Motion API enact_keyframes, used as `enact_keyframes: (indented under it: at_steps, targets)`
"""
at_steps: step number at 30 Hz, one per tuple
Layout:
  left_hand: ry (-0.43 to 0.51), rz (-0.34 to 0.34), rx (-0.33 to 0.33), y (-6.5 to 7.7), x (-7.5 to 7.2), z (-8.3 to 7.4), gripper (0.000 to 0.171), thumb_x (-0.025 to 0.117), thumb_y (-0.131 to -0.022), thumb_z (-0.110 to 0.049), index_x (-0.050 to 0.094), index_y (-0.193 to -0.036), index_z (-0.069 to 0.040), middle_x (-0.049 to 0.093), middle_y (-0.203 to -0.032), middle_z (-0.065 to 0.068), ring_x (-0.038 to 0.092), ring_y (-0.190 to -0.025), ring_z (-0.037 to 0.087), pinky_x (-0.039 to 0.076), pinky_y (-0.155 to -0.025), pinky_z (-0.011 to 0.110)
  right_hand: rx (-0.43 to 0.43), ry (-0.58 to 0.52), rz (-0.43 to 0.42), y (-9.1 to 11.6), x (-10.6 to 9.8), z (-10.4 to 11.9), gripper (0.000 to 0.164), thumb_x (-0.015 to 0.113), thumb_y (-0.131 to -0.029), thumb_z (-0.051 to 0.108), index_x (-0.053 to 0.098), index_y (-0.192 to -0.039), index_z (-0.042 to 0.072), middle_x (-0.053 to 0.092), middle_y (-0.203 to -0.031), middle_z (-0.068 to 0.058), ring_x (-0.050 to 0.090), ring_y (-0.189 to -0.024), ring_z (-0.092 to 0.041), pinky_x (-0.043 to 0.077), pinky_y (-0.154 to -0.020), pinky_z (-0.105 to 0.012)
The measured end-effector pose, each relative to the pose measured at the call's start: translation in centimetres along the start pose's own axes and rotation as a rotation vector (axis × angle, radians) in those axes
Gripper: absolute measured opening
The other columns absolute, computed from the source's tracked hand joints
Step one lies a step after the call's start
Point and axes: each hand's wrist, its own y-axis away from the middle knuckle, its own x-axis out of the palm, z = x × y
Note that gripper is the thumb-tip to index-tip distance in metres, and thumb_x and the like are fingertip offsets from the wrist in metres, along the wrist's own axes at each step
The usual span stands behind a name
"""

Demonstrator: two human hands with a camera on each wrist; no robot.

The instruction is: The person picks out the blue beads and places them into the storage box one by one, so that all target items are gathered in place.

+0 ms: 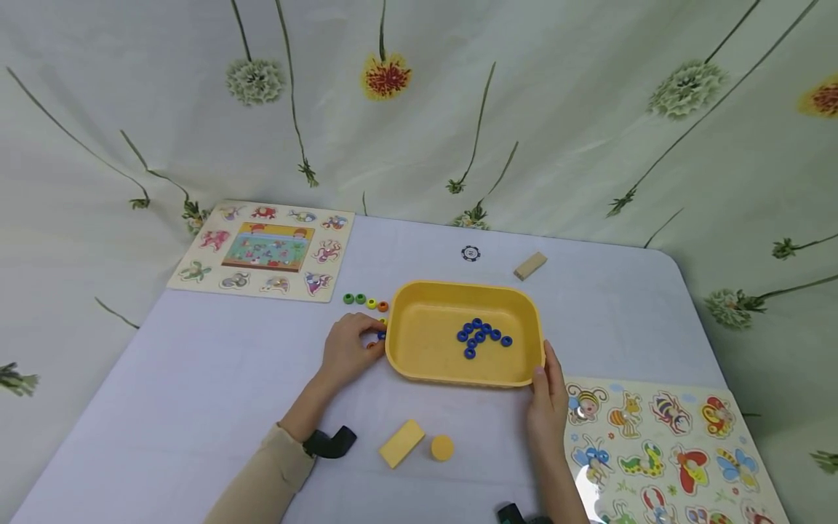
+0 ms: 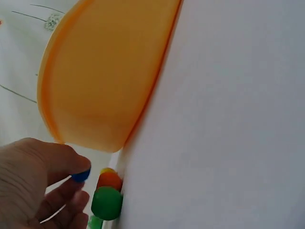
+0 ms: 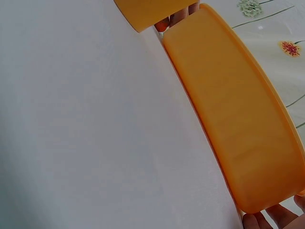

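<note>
A shallow yellow tray (image 1: 419,349) stands mid-table with several blue beads (image 1: 480,337) grouped in its right half. At its left end, my left hand (image 1: 350,349) pinches a blue bead (image 2: 82,175) between thumb and finger, just outside the tray wall. Beside that hand, green beads (image 1: 360,298), a yellow bead (image 1: 372,303) and an orange bead (image 1: 383,306) form a row; others are partly hidden by the fingers. My right hand (image 1: 548,400) grips the tray's right end, thumb at the rim and fingers along the outer wall.
Near the tray's front lie a yellow rectangular block (image 1: 402,443) and a yellow disc (image 1: 441,447). Behind it are a poker chip (image 1: 471,253) and a wooden block (image 1: 530,266). A sea-animal puzzle board (image 1: 288,251) lies back left, an insect puzzle board (image 1: 707,426) front right.
</note>
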Motion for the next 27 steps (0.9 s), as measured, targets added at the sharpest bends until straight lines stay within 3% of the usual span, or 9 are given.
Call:
enact_keyframes:
  at_steps: [7,11,14,18,27]
  targets:
    - [0.225,-0.094,-0.046,-1.0,-2.3,-1.3,0.023,0.071,-0.072,-0.01,0.065,-0.095,-0.01,0.06,-0.088,0.0,0.056,-0.077,0.011,0.05,-0.07,0.022,-0.015,-0.047,0.005,-0.1,0.0,-0.1,0.04,0.033,-0.096,0.033,0.032,-0.136,0.032,0.033,-0.137,0.019,0.03,-0.127,-0.001,0.03,-0.095,-0.008]
    - [0.336,-0.075,-0.072,-2.1,-4.0,-2.7,0.022,0.07,-0.073,-0.009,0.065,-0.095,-0.008,0.06,-0.091,0.004,0.057,-0.077,0.014,0.051,-0.071,0.025,-0.013,-0.054,0.014,-0.2,0.1,-0.1,0.041,0.033,-0.096,0.033,0.031,-0.136,0.031,0.033,-0.137,0.019,0.03,-0.127,-0.001,0.03,-0.095,-0.008]
    - [0.397,-0.001,-0.087,-3.2,-4.6,-4.3,0.022,0.069,-0.074,-0.009,0.064,-0.095,-0.008,0.06,-0.09,0.005,0.056,-0.077,0.015,0.051,-0.072,0.028,-0.009,-0.048,0.016,-0.1,0.1,0.0,0.041,0.033,-0.096,0.033,0.031,-0.136,0.031,0.033,-0.138,0.019,0.03,-0.128,-0.002,0.03,-0.095,-0.008]
    - [0.401,0.112,-0.093,-4.7,-4.1,-6.1,0.02,0.069,-0.074,-0.01,0.065,-0.093,-0.011,0.06,-0.085,0.003,0.054,-0.074,0.015,0.05,-0.069,0.028,-0.007,-0.047,0.018,-0.2,0.1,-0.1,0.04,0.032,-0.095,0.034,0.031,-0.136,0.033,0.032,-0.138,0.019,0.029,-0.128,-0.002,0.029,-0.096,-0.008]
    - [0.279,0.339,-0.079,-7.0,0.0,-8.7,0.017,0.07,-0.072,-0.012,0.066,-0.088,-0.013,0.057,-0.08,-0.001,0.053,-0.07,0.013,0.047,-0.061,0.022,-0.004,-0.046,0.013,-0.1,-0.1,0.0,0.041,0.033,-0.096,0.033,0.031,-0.136,0.031,0.033,-0.138,0.019,0.028,-0.128,-0.001,0.028,-0.097,-0.009]
